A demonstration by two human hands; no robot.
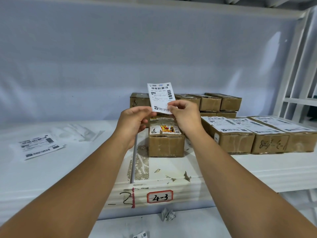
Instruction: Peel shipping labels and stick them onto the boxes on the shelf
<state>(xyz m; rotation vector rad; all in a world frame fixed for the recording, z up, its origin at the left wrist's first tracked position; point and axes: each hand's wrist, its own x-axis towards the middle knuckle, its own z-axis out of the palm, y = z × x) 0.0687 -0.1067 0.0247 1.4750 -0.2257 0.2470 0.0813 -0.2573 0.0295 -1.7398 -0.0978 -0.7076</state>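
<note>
Shipping label (161, 97) is standing upright between your two hands, a little above the middle of the view and in front of the boxes on the shelf (51, 177). Starting far left, at about eight o'clock from it, a loose sheet of printed labels (40, 146) is lying flat on the white surface, with crumpled clear backing (80, 133) lying at that sheet's two o'clock. Your left hand (135, 121) is pinching the label's lower left corner, thumb and fingers curled onto the paper. Your right hand (184, 115) is pinching the lower right edge the same way, fingertips clamped on the sheet. At six o'clock from the label, just below your hands, a small brown box (165, 145) is sitting with a torn yellow-and-red sticker on its top. Lower still, on the front lip, a red-bordered tag (159, 196) is reading "4-3". At four o'clock, a row of boxes (269, 143) is lying side by side and touching, each carrying white labels on top. At three o'clock, the stacked back boxes (223, 100) are sitting against the wall.
</note>
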